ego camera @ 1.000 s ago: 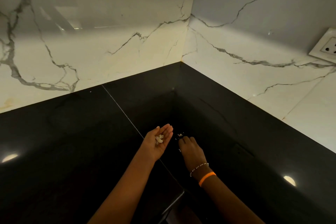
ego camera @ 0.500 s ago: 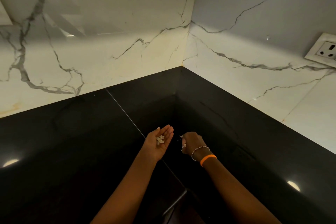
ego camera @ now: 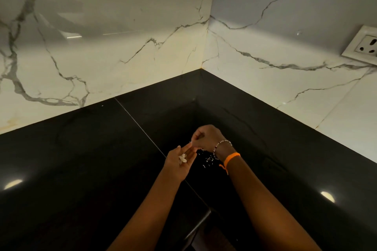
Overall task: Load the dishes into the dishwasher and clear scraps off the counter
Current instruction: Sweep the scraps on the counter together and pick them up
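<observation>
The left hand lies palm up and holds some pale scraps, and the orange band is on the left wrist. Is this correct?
Not quite. The head view shows the orange band on the right wrist, behind the right hand. The left hand does lie palm up holding pale scraps.

Glossy black counter (ego camera: 81, 169), white grey-veined marble wall (ego camera: 122, 57), orange wristband (ego camera: 231, 158), seemingly whitish scraps (ego camera: 183, 158).

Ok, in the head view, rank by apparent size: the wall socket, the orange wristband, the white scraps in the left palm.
1. Wall socket, largest, though cut off by the frame edge.
2. Orange wristband on the right wrist.
3. White scraps in the left palm, smallest.
The socket sits farther away, so its true lead may be greater.
</observation>
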Demonstrator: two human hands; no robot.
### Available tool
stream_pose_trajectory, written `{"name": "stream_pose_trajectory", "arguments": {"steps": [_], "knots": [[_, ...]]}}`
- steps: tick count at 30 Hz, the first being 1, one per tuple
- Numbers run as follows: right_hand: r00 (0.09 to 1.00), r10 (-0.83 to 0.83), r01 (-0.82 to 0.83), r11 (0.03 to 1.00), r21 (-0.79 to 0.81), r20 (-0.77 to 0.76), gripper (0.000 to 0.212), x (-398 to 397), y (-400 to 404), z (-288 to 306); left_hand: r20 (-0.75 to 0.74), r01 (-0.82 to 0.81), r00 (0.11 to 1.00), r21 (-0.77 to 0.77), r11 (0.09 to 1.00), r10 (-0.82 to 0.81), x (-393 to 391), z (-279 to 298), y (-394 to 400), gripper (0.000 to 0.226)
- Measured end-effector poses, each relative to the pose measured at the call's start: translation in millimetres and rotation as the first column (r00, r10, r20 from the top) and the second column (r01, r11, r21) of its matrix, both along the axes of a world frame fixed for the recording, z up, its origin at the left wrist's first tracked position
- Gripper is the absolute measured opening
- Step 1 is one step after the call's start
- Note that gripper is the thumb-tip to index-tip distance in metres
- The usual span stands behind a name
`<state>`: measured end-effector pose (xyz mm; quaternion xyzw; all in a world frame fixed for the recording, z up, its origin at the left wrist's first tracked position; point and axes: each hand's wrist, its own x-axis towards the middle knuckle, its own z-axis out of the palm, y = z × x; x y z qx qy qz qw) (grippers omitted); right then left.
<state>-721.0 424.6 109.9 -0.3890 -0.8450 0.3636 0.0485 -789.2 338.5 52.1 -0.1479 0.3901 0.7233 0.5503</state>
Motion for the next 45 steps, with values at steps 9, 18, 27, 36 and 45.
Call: {"name": "stream_pose_trajectory", "arguments": {"steps": [9,18,27,36,45], "knots": [[0.992,0.063,-0.086,0.971,0.222,0.106,0.012,-26,-21,5,0.11,-0.067,0.992,0.007,0.998,0.066,-3,10,0,0.023],[0.953,0.251,-0.298,0.876,0.38,0.167,0.045,44,-38,-72,0.158,-0.121,0.982,0.124,0.985,0.101,-38,5,-10,0.035],[0.927,0.181,-0.35,0.73,0.587,0.329,0.094,21,-35,-106,0.221,-0.225,0.957,0.143,0.964,0.19,-40,23,-21,0.019],[0.881,0.168,-0.4,0.765,0.504,0.443,0.064,-49,-50,-105,0.277,-0.329,0.923,0.212,0.92,0.266,-51,26,-25,0.033],[0.894,-0.199,-0.007,0.89,0.457,0.402,0.079,-3,-31,-101,0.226,-0.248,0.955,0.246,0.937,0.193,-60,30,-33,0.039]]}}
